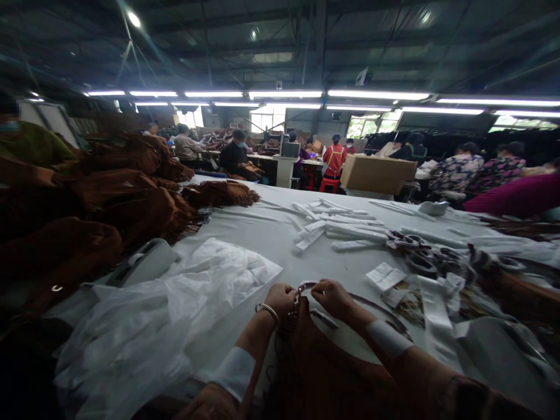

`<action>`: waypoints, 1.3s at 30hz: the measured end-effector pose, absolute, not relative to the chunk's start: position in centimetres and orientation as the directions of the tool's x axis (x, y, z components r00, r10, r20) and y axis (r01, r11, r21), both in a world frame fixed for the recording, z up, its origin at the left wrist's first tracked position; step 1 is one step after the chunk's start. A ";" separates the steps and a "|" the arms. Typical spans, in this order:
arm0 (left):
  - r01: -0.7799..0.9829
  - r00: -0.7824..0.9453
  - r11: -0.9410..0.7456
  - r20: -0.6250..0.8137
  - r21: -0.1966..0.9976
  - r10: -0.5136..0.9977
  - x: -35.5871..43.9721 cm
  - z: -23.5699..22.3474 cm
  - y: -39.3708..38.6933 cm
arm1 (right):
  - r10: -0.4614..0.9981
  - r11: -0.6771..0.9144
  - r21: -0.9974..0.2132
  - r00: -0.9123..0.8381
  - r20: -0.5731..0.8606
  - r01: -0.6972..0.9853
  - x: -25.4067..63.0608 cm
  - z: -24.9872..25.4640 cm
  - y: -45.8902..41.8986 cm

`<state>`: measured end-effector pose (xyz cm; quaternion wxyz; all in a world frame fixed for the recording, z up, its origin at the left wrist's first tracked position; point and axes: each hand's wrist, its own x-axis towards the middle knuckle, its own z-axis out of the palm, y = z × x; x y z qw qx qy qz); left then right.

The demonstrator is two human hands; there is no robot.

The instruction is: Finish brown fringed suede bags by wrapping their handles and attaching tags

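Note:
My left hand (280, 298) and my right hand (335, 296) meet low in the middle, both pinched on the top edge of a brown suede bag (315, 364) that lies in front of me. A small metal ring (301, 287) shows between my fingertips. A thin strap (385, 312) curves away from the bag to the right across the white table (271, 233). I wear a bangle on the left wrist and white sleeve covers.
Clear plastic bags (175, 315) lie at my left. Brown fringed bags (131, 198) are heaped at far left. White paper strips (336, 224), tags (387, 277) and straps with rings (420, 254) spread right. A cardboard box (376, 174) and several seated workers are behind.

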<state>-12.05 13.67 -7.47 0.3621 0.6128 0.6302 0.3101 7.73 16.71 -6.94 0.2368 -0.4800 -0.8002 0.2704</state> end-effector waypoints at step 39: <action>-0.135 -0.206 -0.009 -0.020 0.991 0.978 -10.0 -3.5 11.7 | 0.932 0.314 -0.859 -0.303 0.198 0.404 8.5 -2.0 15.9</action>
